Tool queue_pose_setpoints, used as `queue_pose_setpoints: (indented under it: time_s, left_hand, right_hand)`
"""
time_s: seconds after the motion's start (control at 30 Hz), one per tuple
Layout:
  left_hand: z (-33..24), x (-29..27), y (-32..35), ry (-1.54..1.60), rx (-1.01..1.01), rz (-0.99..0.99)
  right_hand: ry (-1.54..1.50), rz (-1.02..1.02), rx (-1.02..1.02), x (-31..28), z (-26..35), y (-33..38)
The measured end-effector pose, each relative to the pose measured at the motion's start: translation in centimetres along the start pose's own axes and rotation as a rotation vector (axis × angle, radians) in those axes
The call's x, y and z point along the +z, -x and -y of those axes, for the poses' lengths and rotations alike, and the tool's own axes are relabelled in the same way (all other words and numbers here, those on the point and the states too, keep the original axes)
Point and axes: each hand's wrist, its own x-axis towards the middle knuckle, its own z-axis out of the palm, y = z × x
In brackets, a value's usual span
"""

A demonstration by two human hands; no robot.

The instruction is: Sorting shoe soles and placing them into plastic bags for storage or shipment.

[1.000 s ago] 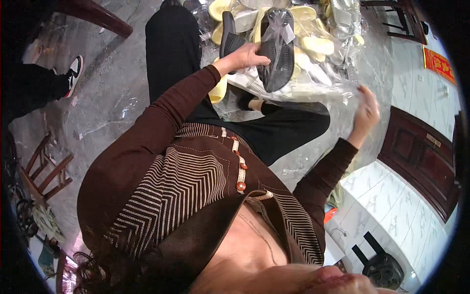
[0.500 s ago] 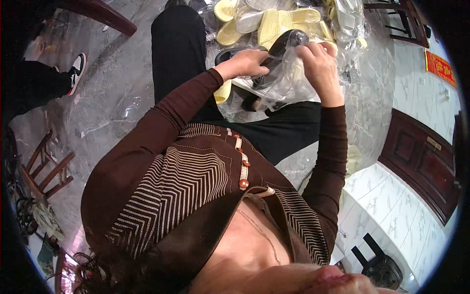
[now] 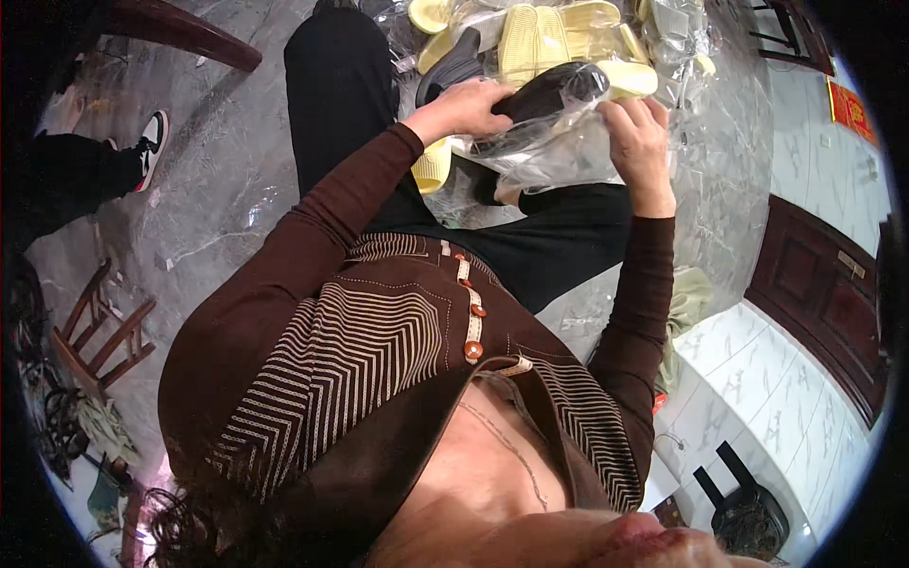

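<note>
My left hand [image 3: 464, 110] is closed on the near-left end of a black slipper [image 3: 557, 95]. The slipper's far-right end points toward my other hand and lies within or beneath clear film. A clear plastic bag [image 3: 568, 156] spreads below and around the slipper, and my right hand [image 3: 638, 142] pinches its edge. Just beyond my left hand rests a dark grey slipper [image 3: 449, 68]. One yellow slipper [image 3: 432, 168] sits close to my left wrist, by my leg.
Beyond my hands lies a pile of yellow ribbed slippers [image 3: 535, 43], several in clear wrapping, with pale grey ones [image 3: 668, 45] at its right. Another person's shoe [image 3: 151, 142] is at the left. A wooden chair [image 3: 104, 327] and a black chair [image 3: 748, 511] stand farther off.
The black slipper has tilted flatter and shifted slightly right. My right hand has moved a little down and right, and the bag is stretched wider. The dark grey slipper shows more fully.
</note>
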Motion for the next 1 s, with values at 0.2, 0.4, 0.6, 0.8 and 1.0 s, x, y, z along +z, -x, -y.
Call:
queue_pose_setpoints:
  time_s: [0.2,0.4,0.6,0.8,1.0]
  left_hand:
    - [-1.0,-0.1,0.1,-0.068,-0.031,0.104]
    - [-2.2,-1.4,0.5,-0.164,-0.111,0.132]
    - [-2.4,0.1,0.2,0.049,0.119,-0.239]
    - [-2.7,0.6,0.0,0.777,0.149,-0.128]
    - [-0.5,0.9,0.0,0.429,0.354,-0.175]
  right_hand:
    - [-0.057,0.034,-0.016,1.0,2.2,-0.4]
    - [-0.063,0.021,-0.041,1.4,3.3,-0.5]
    - [-0.125,0.018,-0.070,1.9,4.6,-1.2]
    - [-0.135,0.098,-0.112,1.3,4.8,-1.4]
    - [-0.150,0.089,-0.085,1.4,3.7,-0.7]
